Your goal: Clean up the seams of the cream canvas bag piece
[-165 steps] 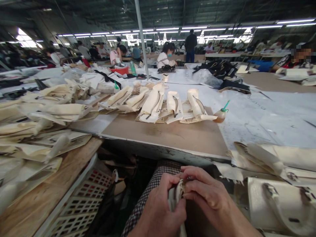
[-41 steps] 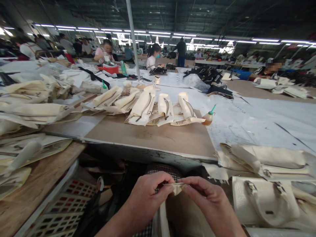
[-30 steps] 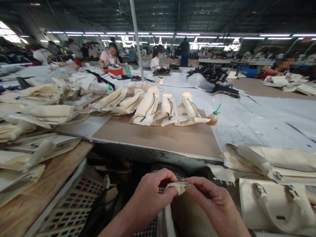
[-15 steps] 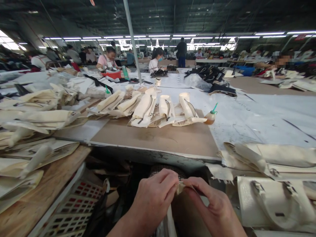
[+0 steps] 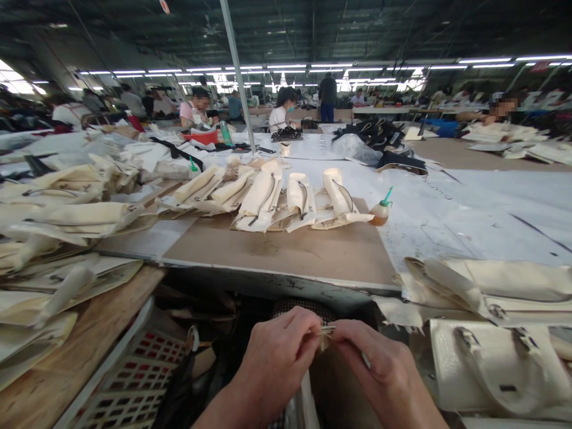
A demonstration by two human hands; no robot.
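Low at the front edge of the table, my left hand (image 5: 279, 351) and my right hand (image 5: 379, 360) come close together over my lap. Both pinch the upper edge of a cream bag piece (image 5: 328, 336), and a thin pale strip of that edge shows between the fingertips. Below the hands hang a cream side (image 5: 308, 399) and a darker brownish face of the same piece. My fingers cover most of the pinched edge. To the right of my right hand lies a cream handbag (image 5: 500, 363) with two handles.
Several unfinished cream bag parts (image 5: 261, 196) lie in a row on the brown board (image 5: 277, 250). Beside them stands a small bottle with a green nozzle (image 5: 381, 210). A white plastic basket (image 5: 134, 369) and a wooden board (image 5: 84, 322) are at left. Co-workers sit across the table.
My fingertips have shifted slightly along the pinched edge, and more of the pale strip shows between them. My right fingers are bent more tightly. The table items have stayed put.
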